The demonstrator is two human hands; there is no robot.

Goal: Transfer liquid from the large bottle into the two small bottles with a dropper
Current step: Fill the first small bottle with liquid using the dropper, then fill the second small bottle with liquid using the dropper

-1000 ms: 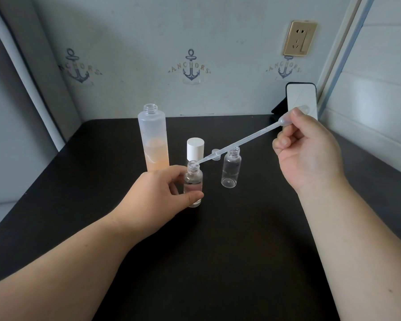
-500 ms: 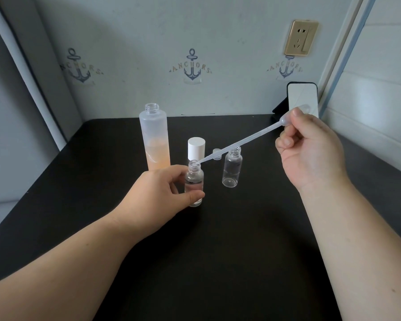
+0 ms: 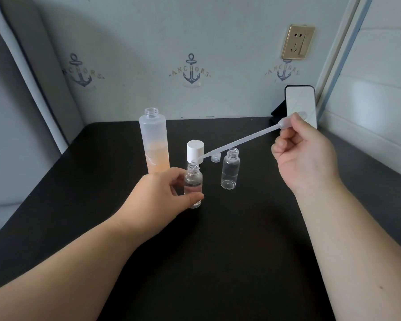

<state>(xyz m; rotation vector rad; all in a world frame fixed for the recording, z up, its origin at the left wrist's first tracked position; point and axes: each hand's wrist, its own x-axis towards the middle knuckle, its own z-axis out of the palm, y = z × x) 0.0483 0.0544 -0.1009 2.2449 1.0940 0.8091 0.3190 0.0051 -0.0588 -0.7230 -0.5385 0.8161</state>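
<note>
A tall frosted bottle [image 3: 155, 144] stands uncapped at the back left, peach liquid in its lower half. My left hand [image 3: 158, 195] holds a small clear bottle [image 3: 193, 184] upright on the black table [image 3: 218, 251]; liquid fills most of it. My right hand [image 3: 303, 154] pinches the bulb of a clear plastic dropper [image 3: 241, 141]. Its tip hangs just above and behind the held bottle's mouth. A second small clear bottle [image 3: 230, 169] stands empty to the right.
A white cap [image 3: 195, 150] stands behind the held bottle, and a small clear cap [image 3: 215, 157] lies beside it. A phone [image 3: 301, 105] leans at the back right corner against the wall. A wall socket [image 3: 298, 41] sits above it.
The dropper tip has lifted out of the held bottle's mouth and now sits slightly above it. My left hand and the bottles have stayed in place.
</note>
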